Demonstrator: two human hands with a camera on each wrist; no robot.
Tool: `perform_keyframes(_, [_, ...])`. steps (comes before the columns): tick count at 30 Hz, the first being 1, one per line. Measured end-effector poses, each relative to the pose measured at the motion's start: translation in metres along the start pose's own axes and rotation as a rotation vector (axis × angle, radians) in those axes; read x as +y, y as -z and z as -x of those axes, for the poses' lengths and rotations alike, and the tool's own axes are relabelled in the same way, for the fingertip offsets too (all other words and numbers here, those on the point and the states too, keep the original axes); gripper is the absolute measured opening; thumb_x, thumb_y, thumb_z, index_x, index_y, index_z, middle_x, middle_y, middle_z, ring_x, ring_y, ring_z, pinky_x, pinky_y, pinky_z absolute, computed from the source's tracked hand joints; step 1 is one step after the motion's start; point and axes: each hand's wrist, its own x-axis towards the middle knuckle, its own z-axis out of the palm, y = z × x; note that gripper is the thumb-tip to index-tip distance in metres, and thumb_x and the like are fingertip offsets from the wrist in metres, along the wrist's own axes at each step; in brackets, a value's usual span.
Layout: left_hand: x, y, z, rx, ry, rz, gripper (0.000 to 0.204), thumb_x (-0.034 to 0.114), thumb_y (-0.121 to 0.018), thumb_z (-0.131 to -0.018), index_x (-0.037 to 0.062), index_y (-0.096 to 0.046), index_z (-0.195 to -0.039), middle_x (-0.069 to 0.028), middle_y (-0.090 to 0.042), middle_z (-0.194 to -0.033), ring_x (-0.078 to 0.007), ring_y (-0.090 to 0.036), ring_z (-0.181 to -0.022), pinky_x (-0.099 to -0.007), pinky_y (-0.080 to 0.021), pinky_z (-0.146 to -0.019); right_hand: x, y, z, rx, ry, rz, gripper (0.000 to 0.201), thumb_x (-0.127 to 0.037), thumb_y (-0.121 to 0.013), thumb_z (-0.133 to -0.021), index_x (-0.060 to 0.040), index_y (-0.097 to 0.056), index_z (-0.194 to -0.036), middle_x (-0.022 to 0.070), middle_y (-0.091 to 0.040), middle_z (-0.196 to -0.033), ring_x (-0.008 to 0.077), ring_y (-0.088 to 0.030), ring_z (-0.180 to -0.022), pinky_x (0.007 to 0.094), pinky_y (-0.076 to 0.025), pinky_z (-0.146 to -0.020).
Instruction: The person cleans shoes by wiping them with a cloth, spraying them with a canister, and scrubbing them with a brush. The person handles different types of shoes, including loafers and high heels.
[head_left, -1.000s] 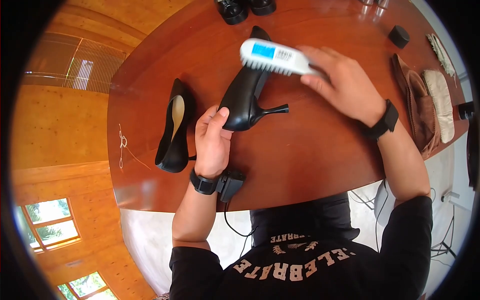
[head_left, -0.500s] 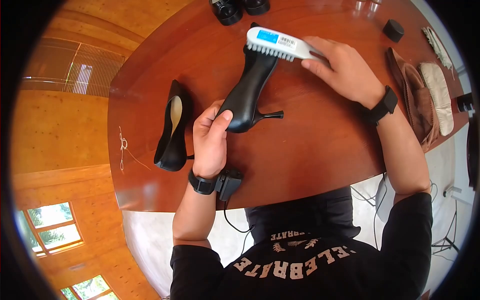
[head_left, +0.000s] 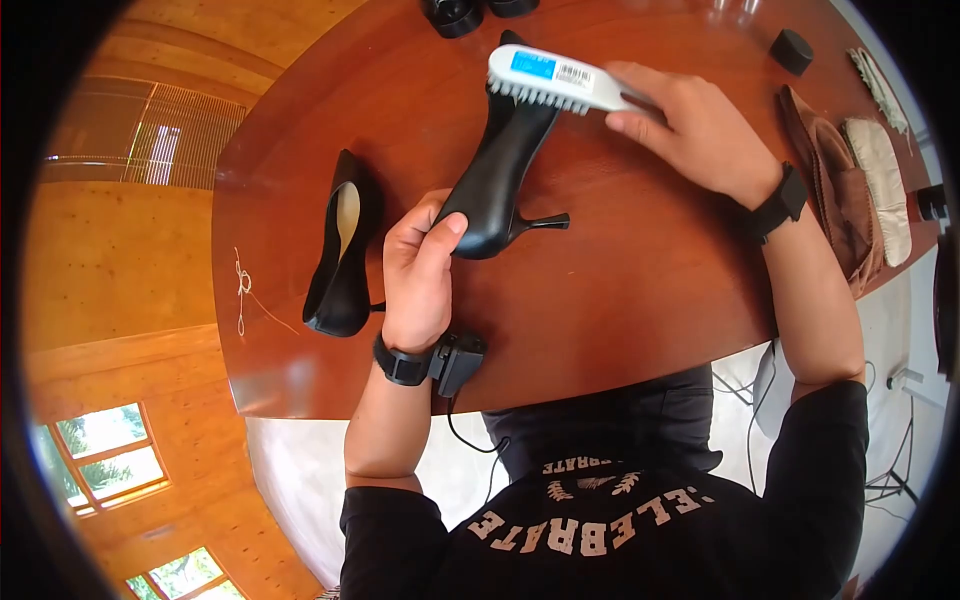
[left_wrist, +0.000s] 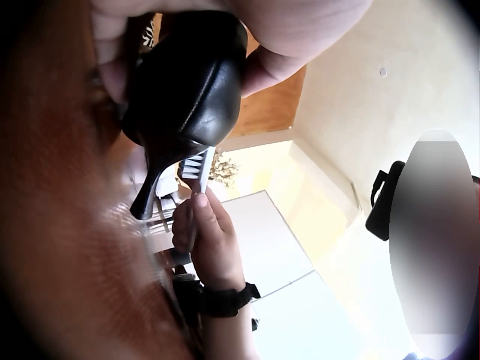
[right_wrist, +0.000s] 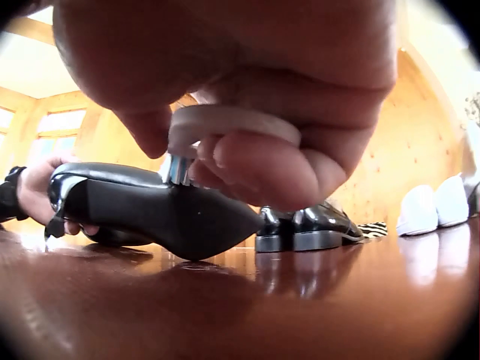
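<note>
The left hand [head_left: 420, 265] grips a black heeled shoe [head_left: 497, 185] at its heel end, the thumb on the outside and the other fingers partly hidden behind. The shoe is turned on its side above the middle of the table [head_left: 620, 270], toe pointing to the far side, slim heel pointing right. Whether the toe rests on the table or hangs just above it, I cannot tell.

The right hand [head_left: 700, 135] holds a white brush [head_left: 560, 75], its fingers curled round the handle. The brush head lies across the front part of the shoe, bristles against it.

Left of the held shoe, a second black heeled shoe [head_left: 340, 250] sits on the table, and farther left lies a thin knotted cord [head_left: 245, 285]. A pair of chunky black shoes [head_left: 455, 18] stands at the far side. Far right is a black round object [head_left: 792, 52]; nearer, a brown cloth [head_left: 832, 200] lies beside a cream pad [head_left: 880, 190].
</note>
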Motion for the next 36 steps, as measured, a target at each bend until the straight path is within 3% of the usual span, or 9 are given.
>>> perform_keyframes(1, [0.0, 0.0, 0.0, -0.002, -0.003, -0.003, 0.019, 0.008, -0.059, -0.098, -0.0052, -0.068, -0.107, -0.0026, -0.068, -0.103, -0.0097, -0.059, -0.094, -0.028, -0.045, -0.09, 0.001, 0.001, -0.001, 0.012, -0.061, 0.012, 0.038, -0.027, -0.067, -0.094, -0.0065, -0.063, -0.125, 0.0202, -0.071, -0.101, 0.0421, -0.066, -0.092, 0.0467, -0.053, -0.08])
perform_keyframes(5, [-0.002, 0.002, -0.001, -0.015, -0.008, 0.001, 0.018, 0.007, -0.059, -0.097, -0.0049, -0.069, -0.104, -0.0026, -0.068, -0.104, -0.0094, -0.059, -0.095, -0.028, -0.045, -0.09, -0.002, -0.006, -0.001, -0.024, 0.195, -0.102, 0.038, -0.027, -0.068, -0.093, -0.0067, -0.064, -0.125, 0.0206, -0.071, -0.101, 0.0422, -0.066, -0.093, 0.0452, -0.053, -0.081])
perform_keyframes(8, [-0.007, 0.007, -0.002, -0.008, 0.005, 0.005, 0.017, 0.007, -0.058, -0.097, -0.0048, -0.069, -0.103, -0.0026, -0.068, -0.106, -0.0093, -0.059, -0.097, -0.0281, -0.044, -0.091, -0.017, -0.01, 0.004, -0.162, 0.282, -0.218, 0.041, -0.028, -0.071, -0.091, -0.0078, -0.064, -0.125, 0.019, -0.072, -0.101, 0.0413, -0.067, -0.093, 0.0452, -0.054, -0.08])
perform_keyframes(12, [-0.005, 0.002, -0.003, 0.011, 0.011, -0.001, 0.017, 0.006, -0.058, -0.097, -0.0047, -0.069, -0.103, -0.0026, -0.068, -0.107, -0.0091, -0.059, -0.097, -0.0279, -0.044, -0.091, -0.004, -0.011, 0.003, -0.047, 0.176, -0.072, 0.039, -0.029, -0.07, -0.091, -0.0084, -0.064, -0.124, 0.0191, -0.072, -0.099, 0.0408, -0.067, -0.092, 0.0463, -0.054, -0.08])
perform_keyframes(15, [-0.004, -0.001, -0.003, 0.032, 0.011, -0.011, 0.018, 0.006, -0.058, -0.097, -0.0047, -0.07, -0.104, -0.0023, -0.068, -0.106, -0.0091, -0.059, -0.096, -0.0277, -0.044, -0.091, 0.002, -0.002, -0.001, -0.012, -0.024, 0.024, 0.038, -0.029, -0.069, -0.092, -0.0082, -0.064, -0.123, 0.0196, -0.071, -0.097, 0.0409, -0.067, -0.09, 0.0461, -0.053, -0.079])
perform_keyframes(25, [-0.007, 0.002, -0.003, 0.027, 0.018, -0.058, 0.02, 0.01, -0.06, -0.097, -0.0051, -0.069, -0.106, -0.0014, -0.067, -0.102, -0.0084, -0.057, -0.093, -0.0268, -0.043, -0.089, -0.017, -0.008, 0.004, -0.176, 0.229, -0.181, 0.04, -0.031, -0.071, -0.091, -0.0089, -0.064, -0.124, 0.0189, -0.072, -0.101, 0.041, -0.067, -0.093, 0.045, -0.054, -0.081])
perform_keyframes(29, [-0.009, 0.006, -0.004, -0.006, 0.013, -0.079, 0.018, 0.01, -0.062, -0.097, -0.0048, -0.069, -0.103, -0.0006, -0.066, -0.101, -0.0082, -0.056, -0.092, -0.0263, -0.043, -0.089, 0.001, -0.006, 0.001, 0.028, 0.039, -0.004, 0.039, -0.03, -0.068, -0.093, -0.0077, -0.064, -0.124, 0.0209, -0.071, -0.099, 0.0415, -0.067, -0.092, 0.0454, -0.053, -0.08])
perform_keyframes(33, [-0.007, 0.004, -0.003, -0.006, 0.013, -0.072, 0.015, 0.01, -0.063, -0.097, -0.0039, -0.069, -0.099, -0.0009, -0.066, -0.103, -0.0079, -0.054, -0.091, -0.0259, -0.042, -0.088, -0.002, 0.0, -0.001, 0.003, -0.111, -0.01, 0.038, -0.026, -0.066, -0.094, -0.0052, -0.062, -0.125, 0.0233, -0.07, -0.098, 0.0423, -0.066, -0.093, 0.0471, -0.052, -0.081])
perform_keyframes(36, [-0.009, 0.006, -0.002, -0.033, 0.005, -0.069, 0.013, 0.008, -0.064, -0.096, -0.0044, -0.067, -0.095, -0.0054, -0.067, -0.112, -0.0125, -0.058, -0.103, -0.0291, -0.042, -0.096, -0.006, -0.007, 0.003, 0.041, 0.063, -0.037, 0.038, -0.021, -0.065, -0.092, -0.0042, -0.061, -0.125, 0.0233, -0.069, -0.099, 0.0432, -0.065, -0.092, 0.0472, -0.052, -0.081])
